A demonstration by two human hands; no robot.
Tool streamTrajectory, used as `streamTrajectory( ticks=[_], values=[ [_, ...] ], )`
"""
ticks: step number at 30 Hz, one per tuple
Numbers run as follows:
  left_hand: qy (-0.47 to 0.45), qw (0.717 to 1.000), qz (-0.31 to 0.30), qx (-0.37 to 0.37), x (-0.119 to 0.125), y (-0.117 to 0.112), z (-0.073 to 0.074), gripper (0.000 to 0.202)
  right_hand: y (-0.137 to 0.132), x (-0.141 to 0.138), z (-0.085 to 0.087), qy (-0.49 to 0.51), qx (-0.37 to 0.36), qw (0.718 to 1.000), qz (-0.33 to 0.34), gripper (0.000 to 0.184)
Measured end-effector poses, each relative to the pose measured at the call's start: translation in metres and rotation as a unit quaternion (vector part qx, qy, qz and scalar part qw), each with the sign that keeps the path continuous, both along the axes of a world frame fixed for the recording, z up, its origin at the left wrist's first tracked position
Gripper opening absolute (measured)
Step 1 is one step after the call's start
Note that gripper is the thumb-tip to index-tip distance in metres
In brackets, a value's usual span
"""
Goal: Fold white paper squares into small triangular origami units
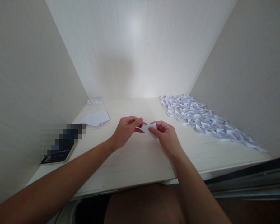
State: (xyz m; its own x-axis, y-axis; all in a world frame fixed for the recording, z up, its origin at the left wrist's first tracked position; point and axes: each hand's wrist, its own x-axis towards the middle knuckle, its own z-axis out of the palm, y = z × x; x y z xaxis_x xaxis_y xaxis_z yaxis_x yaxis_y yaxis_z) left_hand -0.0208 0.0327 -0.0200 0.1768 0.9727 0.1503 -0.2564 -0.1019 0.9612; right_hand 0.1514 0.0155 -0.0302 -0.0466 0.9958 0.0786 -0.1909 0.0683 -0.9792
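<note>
Both my hands meet over the middle of a pale wooden desk (135,161), pinching one small white piece of paper (149,128) between them. My left hand (126,131) grips its left edge with thumb and fingertips closed. My right hand (165,135) holds the right side, fingers curled around the paper. The paper is held just above the desk surface.
A long heap of small folded white paper pieces (200,119) runs along the right side of the desk. Flat white sheets (95,118) lie at the back left, with a few scraps (95,100) behind them. A dark phone (60,151) rests at the left edge. Walls enclose three sides.
</note>
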Motion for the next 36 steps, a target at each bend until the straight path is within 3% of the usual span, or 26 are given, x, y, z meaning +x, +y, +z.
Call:
streamTrajectory(
  ticks=[6,9,12,16,22,25,29,36],
  values=[
    [-0.041,0.976,-0.109,-0.182,-0.014,0.009,0.001,0.03,-0.001,0.004,0.002,-0.043,0.018,0.998,0.033,0.026],
    [-0.019,0.966,-0.155,-0.205,-0.015,0.009,-0.002,0.035,0.0,0.005,0.0,-0.057,0.027,0.998,0.029,0.026],
    [0.011,0.97,-0.169,-0.172,-0.016,0.01,-0.007,0.037,0.001,0.006,-0.001,-0.065,0.027,0.997,0.026,0.026],
    [0.118,0.975,-0.176,-0.069,-0.018,0.013,-0.011,0.038,0.002,0.008,-0.001,-0.089,0.036,0.995,0.015,0.022],
    [0.236,0.961,-0.13,0.066,-0.016,0.015,-0.01,0.03,0.003,0.004,-0.003,-0.1,0.034,0.994,-0.042,0.028],
    [0.242,0.963,-0.067,0.098,-0.012,0.013,-0.011,0.027,0.004,0.0,-0.005,-0.032,0.007,0.995,-0.09,0.034],
    [0.232,0.967,0.0,0.108,-0.005,0.009,-0.013,0.027,0.004,-0.005,-0.006,0.005,0.01,0.991,-0.132,0.028],
    [0.177,0.977,0.025,0.115,0.002,-0.002,-0.006,0.029,-0.001,-0.01,0.001,-0.019,0.124,0.969,-0.214,0.023]
  ],
)
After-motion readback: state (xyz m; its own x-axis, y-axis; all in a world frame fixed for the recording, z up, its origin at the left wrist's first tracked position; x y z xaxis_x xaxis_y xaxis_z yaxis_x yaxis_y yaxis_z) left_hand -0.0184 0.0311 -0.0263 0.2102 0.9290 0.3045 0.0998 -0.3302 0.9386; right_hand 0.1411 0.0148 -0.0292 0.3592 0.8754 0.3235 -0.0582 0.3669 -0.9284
